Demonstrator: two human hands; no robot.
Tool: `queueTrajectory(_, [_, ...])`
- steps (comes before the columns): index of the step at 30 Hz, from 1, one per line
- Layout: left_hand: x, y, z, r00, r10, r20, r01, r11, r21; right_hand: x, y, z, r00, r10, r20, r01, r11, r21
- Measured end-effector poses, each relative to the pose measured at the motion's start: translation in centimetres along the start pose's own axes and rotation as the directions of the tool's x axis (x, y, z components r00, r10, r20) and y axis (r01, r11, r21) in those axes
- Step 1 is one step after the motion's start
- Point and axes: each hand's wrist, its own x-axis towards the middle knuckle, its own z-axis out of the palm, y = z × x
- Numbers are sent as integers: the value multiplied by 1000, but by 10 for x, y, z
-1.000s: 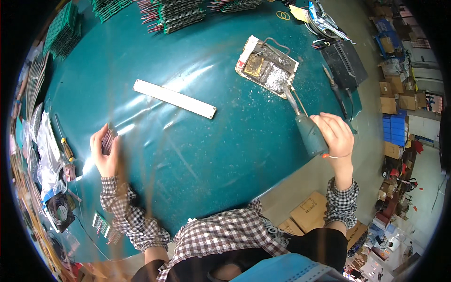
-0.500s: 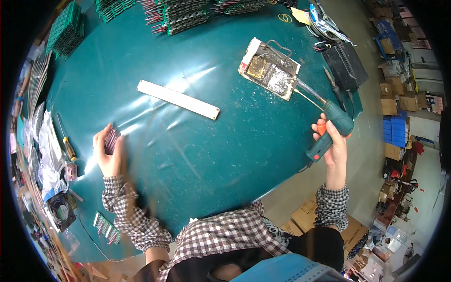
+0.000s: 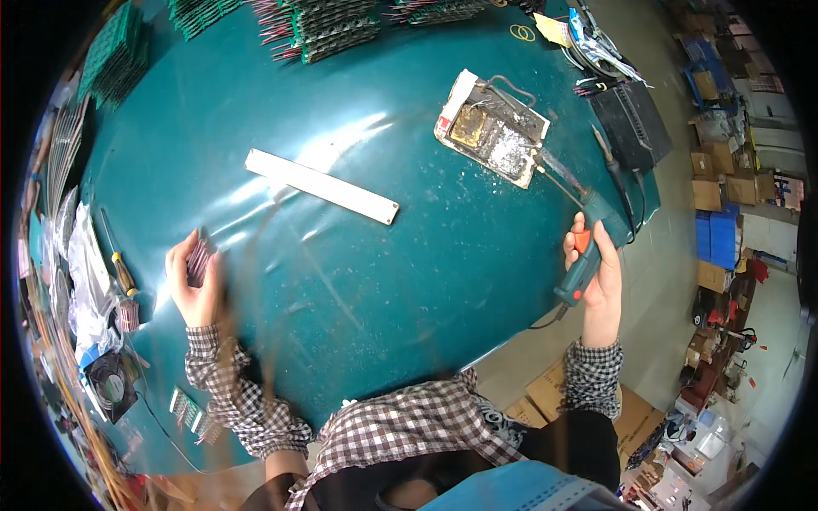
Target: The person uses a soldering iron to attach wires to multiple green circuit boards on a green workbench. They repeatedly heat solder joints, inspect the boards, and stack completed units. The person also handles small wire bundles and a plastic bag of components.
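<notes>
Nearest the person, 2 checked sleeves come up from the lower edge onto the teal tabletop [image 3: 358, 281]. The left hand [image 3: 194, 281] rests near the tabletop's left edge, fingers curled around a small dark circuit board [image 3: 199, 259]; it has barely moved over the last second. The right hand [image 3: 596, 272] is closed around the teal, orange-buttoned grip of a soldering gun [image 3: 584, 255], just below and right of the solder tray [image 3: 492, 129]. A second ago the gun was held lower, beside the tabletop's edge; now it has swung up, its thin tip [image 3: 554, 175] pointing at the tray's near right corner, close to touching it. Judging from that, the tip is being brought to the tray while the board waits in the other hand.

Left of the tray a long white strip [image 3: 322, 186] lies flat, unmoved. Right of it sits a black box [image 3: 635, 123], and beyond it, at the far edge, rows of green circuit boards [image 3: 332, 21].
</notes>
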Motion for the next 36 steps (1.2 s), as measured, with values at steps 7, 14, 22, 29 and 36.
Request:
queueTrajectory(7, [0, -11, -3, 999, 41, 6, -41, 999, 22, 2, -9, 7, 999, -13, -50, 4, 985, -170])
queueTrajectory(14, [-1, -1, -1, 1000, 9, -22, -9, 1000, 3, -20, -19, 23, 915, -393, -92, 270, 766, -584])
queueTrajectory(22, [-1, -1, -1, 1000, -5, -5, 5, 1000, -24, -29, -13, 51, 596, -272, 755, 522, -584, -622])
queueTrajectory(29, [-2, -3, -1, 1000, 6, -16, -7, 1000, -14, -53, -1, 34, 842, -523, 135, 434, 506, -746])
queueTrajectory(36, [0, -7, 1, 998, 27, -52, -29, 999, -33, -27, -3, 5, 981, -192, -3, 188, 966, -176])
